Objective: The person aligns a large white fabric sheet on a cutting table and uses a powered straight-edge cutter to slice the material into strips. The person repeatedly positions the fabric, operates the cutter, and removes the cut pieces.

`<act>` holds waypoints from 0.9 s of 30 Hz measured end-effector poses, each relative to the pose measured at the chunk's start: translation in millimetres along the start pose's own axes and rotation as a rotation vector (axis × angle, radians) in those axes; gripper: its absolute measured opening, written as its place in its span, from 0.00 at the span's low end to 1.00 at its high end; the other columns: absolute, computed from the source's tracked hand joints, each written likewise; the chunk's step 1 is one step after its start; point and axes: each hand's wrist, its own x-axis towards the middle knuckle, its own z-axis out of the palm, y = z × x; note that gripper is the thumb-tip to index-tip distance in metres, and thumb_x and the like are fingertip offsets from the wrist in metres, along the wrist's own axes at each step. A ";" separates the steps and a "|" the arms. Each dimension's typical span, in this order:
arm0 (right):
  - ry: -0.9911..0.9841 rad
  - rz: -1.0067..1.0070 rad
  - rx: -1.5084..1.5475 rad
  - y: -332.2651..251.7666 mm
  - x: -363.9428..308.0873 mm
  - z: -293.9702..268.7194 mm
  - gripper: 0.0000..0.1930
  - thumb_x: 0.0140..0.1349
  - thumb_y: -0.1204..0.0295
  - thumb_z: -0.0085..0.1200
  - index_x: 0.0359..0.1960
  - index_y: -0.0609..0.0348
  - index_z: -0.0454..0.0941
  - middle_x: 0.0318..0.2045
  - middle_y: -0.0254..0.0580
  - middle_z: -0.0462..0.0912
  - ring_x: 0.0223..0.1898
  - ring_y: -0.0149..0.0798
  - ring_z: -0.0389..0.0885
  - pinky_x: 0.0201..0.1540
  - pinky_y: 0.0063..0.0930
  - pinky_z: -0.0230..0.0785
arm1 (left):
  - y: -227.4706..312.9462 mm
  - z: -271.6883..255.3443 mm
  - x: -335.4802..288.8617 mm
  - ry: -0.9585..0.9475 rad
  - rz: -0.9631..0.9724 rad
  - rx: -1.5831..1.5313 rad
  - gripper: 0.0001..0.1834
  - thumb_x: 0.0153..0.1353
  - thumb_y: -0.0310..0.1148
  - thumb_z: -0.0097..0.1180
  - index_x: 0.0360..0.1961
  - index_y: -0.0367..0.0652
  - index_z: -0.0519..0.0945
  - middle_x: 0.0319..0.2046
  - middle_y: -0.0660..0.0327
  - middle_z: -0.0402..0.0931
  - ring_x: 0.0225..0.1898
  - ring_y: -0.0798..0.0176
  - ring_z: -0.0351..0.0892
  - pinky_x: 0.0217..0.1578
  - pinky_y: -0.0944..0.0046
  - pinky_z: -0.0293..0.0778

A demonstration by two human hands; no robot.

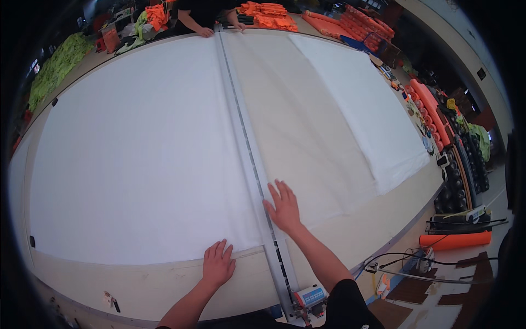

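Note:
White fabric (137, 142) lies spread over a large table, with a sheerer stretch (296, 115) to the right and a denser white section (367, 98) beyond that. A long metal rail (249, 145) with a dark strip crosses it from far to near. At the rail's near end sits a small red, white and blue machine (311, 299). My left hand (219, 264) rests near the fabric's near edge, left of the rail, fingers apart. My right hand (284, 207) is just right of the rail, fingers spread; whether it touches the sheer fabric I cannot tell. Neither hand holds anything.
Across the table, a co-worker's two hands (205, 32) are by the rail's far end. Dark clips (32, 241) sit along the left edge; a small tool (112, 301) lies nearer. Orange and black rolls (455, 239) stand right, with cables and a metal bar (427, 277).

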 end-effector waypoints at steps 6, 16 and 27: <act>-0.025 0.304 -0.244 128.4 25.5 54.6 0.31 0.75 0.51 0.54 0.75 0.51 0.71 0.76 0.52 0.66 0.78 0.60 0.59 0.77 0.57 0.52 | 10.6 12.5 5.6 -0.085 -0.009 -0.047 0.30 0.59 0.38 0.68 0.63 0.40 0.79 0.68 0.48 0.71 0.66 0.44 0.71 0.63 0.45 0.69; -0.063 0.509 -0.406 253.9 -27.3 10.0 0.33 0.76 0.47 0.51 0.75 0.54 0.69 0.76 0.53 0.67 0.77 0.60 0.62 0.76 0.57 0.56 | 12.5 6.3 18.0 -0.181 -0.023 -0.042 0.32 0.57 0.37 0.69 0.63 0.38 0.79 0.69 0.45 0.69 0.66 0.42 0.70 0.63 0.44 0.68; -0.088 0.148 -0.238 138.4 -35.2 14.8 0.31 0.72 0.54 0.59 0.72 0.54 0.73 0.74 0.51 0.69 0.75 0.58 0.65 0.74 0.55 0.58 | 24.4 13.1 14.7 -0.228 -0.077 -0.013 0.33 0.60 0.39 0.67 0.65 0.38 0.78 0.71 0.45 0.67 0.70 0.42 0.67 0.68 0.38 0.64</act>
